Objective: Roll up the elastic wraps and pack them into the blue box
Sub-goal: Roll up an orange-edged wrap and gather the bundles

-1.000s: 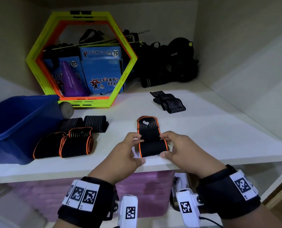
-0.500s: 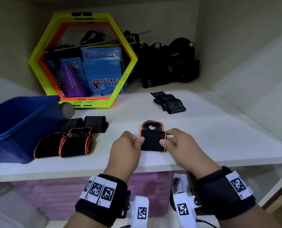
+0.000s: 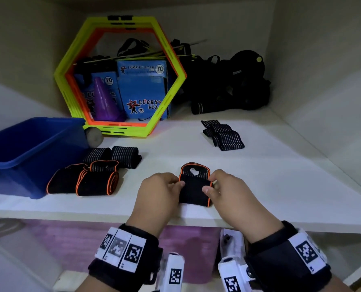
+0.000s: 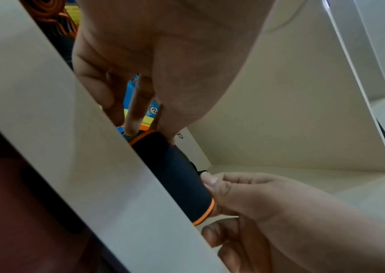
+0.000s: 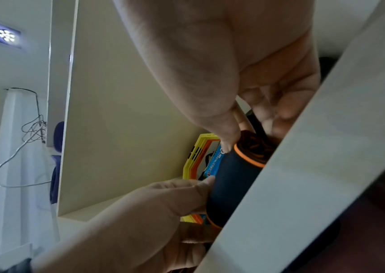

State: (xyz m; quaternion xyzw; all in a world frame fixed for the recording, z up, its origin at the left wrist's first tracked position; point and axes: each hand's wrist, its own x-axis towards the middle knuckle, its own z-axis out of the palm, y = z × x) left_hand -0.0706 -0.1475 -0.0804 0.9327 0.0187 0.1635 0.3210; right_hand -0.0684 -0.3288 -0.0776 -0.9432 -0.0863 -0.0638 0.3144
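Observation:
A black elastic wrap with orange trim point(image 3: 194, 190) lies near the shelf's front edge, mostly rolled, with a short flat end point(image 3: 194, 170) still stretched out behind the roll. My left hand point(image 3: 160, 190) pinches the roll's left end and my right hand point(image 3: 223, 190) pinches its right end. The wrist views show the roll point(image 4: 177, 175) point(image 5: 233, 182) held between thumbs and fingers against the shelf edge. The blue box point(image 3: 28, 148) stands at the left of the shelf, its inside mostly hidden.
Two rolled orange-trimmed wraps point(image 3: 87, 181) and two rolled striped wraps point(image 3: 114, 155) lie beside the box. An unrolled striped wrap point(image 3: 222, 134) lies at the back right. A yellow-orange hexagon frame point(image 3: 120, 74), blue packets, a purple cone and black gear fill the back.
The roll has grown and moved away from me along the wrap; the flat length behind it has shrunk to a short end. Both hands moved forward with it.

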